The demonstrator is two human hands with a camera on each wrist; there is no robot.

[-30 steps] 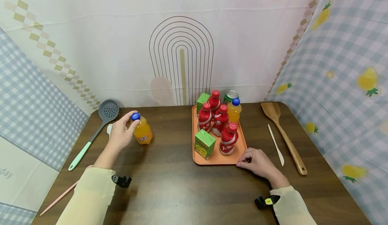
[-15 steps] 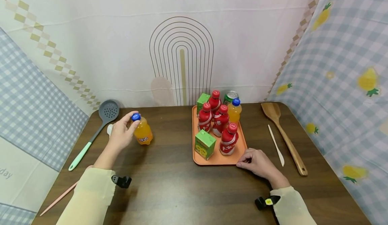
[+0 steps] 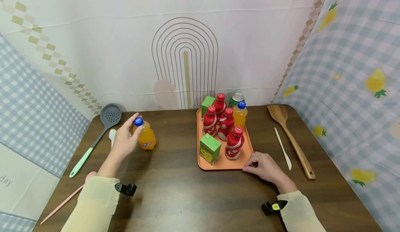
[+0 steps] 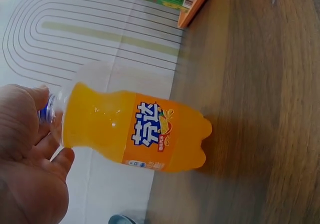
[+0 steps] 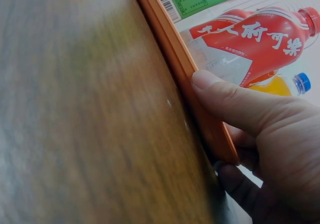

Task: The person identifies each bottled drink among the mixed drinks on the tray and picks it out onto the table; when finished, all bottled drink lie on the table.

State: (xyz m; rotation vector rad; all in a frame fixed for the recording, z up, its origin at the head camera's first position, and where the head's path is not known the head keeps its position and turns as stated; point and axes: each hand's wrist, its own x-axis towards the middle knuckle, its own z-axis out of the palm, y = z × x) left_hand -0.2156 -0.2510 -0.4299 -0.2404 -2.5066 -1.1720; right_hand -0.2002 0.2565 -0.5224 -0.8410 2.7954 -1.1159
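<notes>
In the head view my left hand pinches a small bottle of orange soda by its blue cap and neck. The bottle is nearly upright at the table's left; whether its base touches the wood I cannot tell. My right hand grips the near right corner of an orange tray, thumb on the rim and fingers beneath, as the right wrist view shows. On the tray stand several red bottles, two green drink cartons, another orange soda bottle and a green can.
Left of the left hand lie a grey skimmer with a mint handle, a white spoon and a pink utensil. To the tray's right lie a white knife and a wooden spatula. Fabric backdrops stand behind the table.
The head view has shifted slightly. More of the white spoon and pink utensil shows beside my left arm. Both hands keep their holds, on the bottle and the tray.
</notes>
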